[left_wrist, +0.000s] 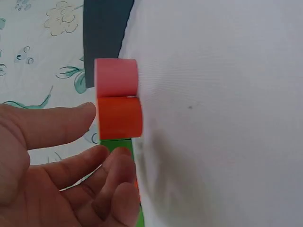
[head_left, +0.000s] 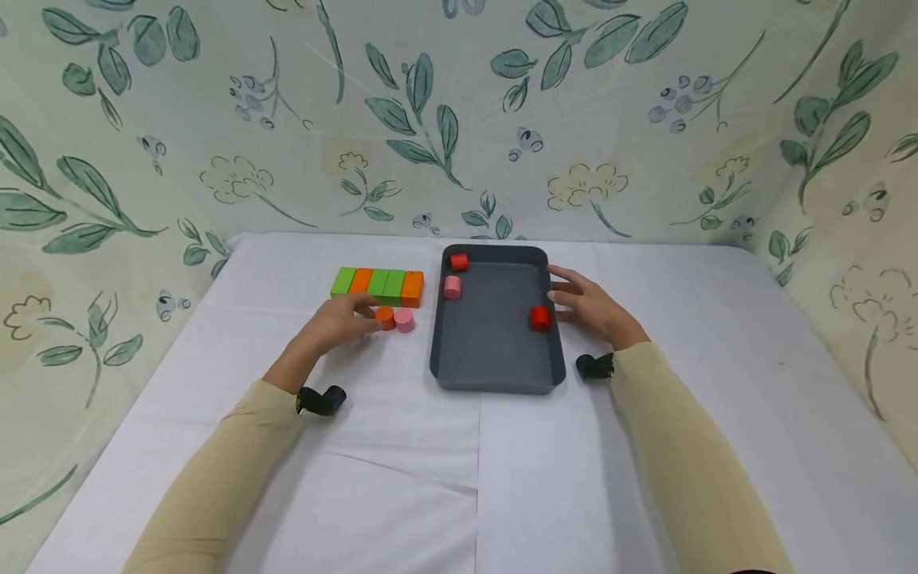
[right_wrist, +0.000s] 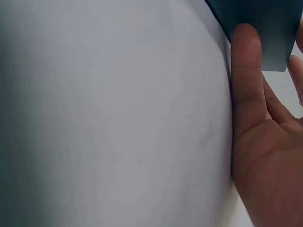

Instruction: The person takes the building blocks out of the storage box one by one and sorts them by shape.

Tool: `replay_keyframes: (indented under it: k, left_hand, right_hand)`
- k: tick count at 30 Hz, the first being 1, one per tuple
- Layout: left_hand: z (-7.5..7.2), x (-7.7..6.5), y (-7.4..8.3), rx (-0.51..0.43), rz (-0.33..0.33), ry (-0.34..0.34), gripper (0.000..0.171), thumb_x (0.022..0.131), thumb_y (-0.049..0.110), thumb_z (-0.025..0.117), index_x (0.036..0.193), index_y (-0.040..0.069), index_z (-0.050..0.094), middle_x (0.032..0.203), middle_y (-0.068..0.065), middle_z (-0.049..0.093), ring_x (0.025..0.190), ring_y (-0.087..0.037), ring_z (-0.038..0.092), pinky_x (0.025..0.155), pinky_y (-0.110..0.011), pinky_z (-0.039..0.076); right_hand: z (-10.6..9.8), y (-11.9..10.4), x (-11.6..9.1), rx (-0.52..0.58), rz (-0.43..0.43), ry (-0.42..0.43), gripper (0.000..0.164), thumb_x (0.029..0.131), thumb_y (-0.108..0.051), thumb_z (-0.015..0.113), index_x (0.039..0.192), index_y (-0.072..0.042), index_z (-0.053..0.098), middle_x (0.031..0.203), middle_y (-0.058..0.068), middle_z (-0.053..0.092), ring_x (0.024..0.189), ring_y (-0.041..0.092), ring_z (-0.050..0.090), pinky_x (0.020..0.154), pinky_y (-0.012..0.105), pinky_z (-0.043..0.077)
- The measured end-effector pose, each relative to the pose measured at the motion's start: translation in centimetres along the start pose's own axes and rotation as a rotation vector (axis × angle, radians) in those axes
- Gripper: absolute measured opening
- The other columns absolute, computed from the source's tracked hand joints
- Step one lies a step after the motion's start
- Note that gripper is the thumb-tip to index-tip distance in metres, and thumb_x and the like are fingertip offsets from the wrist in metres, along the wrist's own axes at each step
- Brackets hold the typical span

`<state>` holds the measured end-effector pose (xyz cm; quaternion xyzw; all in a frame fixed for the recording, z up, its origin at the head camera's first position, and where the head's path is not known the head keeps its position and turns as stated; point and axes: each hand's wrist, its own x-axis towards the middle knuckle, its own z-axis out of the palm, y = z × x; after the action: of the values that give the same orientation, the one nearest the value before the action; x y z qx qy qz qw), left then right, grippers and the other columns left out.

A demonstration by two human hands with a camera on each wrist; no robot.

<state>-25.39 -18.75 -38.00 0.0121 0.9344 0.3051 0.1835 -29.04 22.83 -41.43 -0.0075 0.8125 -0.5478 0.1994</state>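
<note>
My left hand (head_left: 343, 323) is beside an orange cylinder (head_left: 385, 318), thumb and fingers apart. In the left wrist view, the thumb tip is right at the edge of the orange cylinder (left_wrist: 120, 118), and the other fingers bend loosely below it. A pink cylinder (head_left: 405, 320) stands against the orange one. Over at the dark grey tray (head_left: 495, 383), my right hand (head_left: 591, 307) has its fingers extended along the right wall. Inside the tray are a red block (head_left: 459, 261), a pink cylinder (head_left: 452, 287) and a red cylinder (head_left: 540, 319).
A row of several green and orange blocks (head_left: 377, 285) lies just behind the left hand, left of the tray. White cloth (head_left: 402, 478) covers the table. Patterned fabric (head_left: 459, 119) hangs along its back edge.
</note>
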Motion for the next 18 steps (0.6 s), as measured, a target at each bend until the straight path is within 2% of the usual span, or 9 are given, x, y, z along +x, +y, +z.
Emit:
replay_keyframes:
  k: [4, 8, 12, 18]
  left_hand:
    - [-1.5, -1.1, 0.5, 0.013, -0.004, -0.025, 0.041, 0.096, 0.028, 0.060, 0.131, 0.006, 0.060, 0.123, -0.017, 0.064, 0.099, -0.028, 0.061, 0.084, -0.033, 0.054]
    - [-2.8, -1.6, 1.7, 0.034, 0.043, 0.006, 0.035, 0.097, 0.027, 0.058, 0.124, 0.006, 0.064, 0.119, -0.016, 0.065, 0.096, -0.029, 0.061, 0.083, -0.034, 0.054]
    - [-3.4, -1.2, 3.8, 0.061, 0.096, 0.062, 0.033, 0.098, 0.027, 0.057, 0.122, 0.006, 0.064, 0.121, -0.014, 0.065, 0.101, -0.029, 0.061, 0.090, -0.040, 0.055]
    - [-3.2, 0.3, 7.4, 0.114, 0.174, 0.118, 0.031, 0.096, 0.026, 0.059, 0.122, 0.009, 0.065, 0.120, -0.011, 0.066, 0.109, -0.028, 0.058, 0.095, -0.043, 0.053]
  right_hand:
    - [0.0, 0.0, 0.0, 0.004, -0.013, -0.003, 0.066, 0.103, -0.023, 0.051, 0.159, -0.031, 0.017, 0.166, 0.014, 0.021, 0.148, 0.037, 0.032, 0.116, 0.051, 0.038]
    - [-0.1, -0.1, 0.0, 0.009, -0.008, -0.002, 0.066, 0.103, -0.023, 0.051, 0.159, -0.032, 0.017, 0.166, 0.013, 0.021, 0.148, 0.036, 0.032, 0.117, 0.051, 0.037]
    - [-0.1, -0.1, 0.0, 0.013, -0.001, -0.007, 0.066, 0.103, -0.023, 0.050, 0.159, -0.033, 0.016, 0.166, 0.012, 0.020, 0.149, 0.036, 0.031, 0.117, 0.051, 0.036]
    - [0.0, -0.1, -0.1, 0.005, 0.000, -0.016, 0.067, 0.103, -0.024, 0.050, 0.160, -0.033, 0.015, 0.167, 0.012, 0.019, 0.149, 0.037, 0.029, 0.118, 0.052, 0.035]
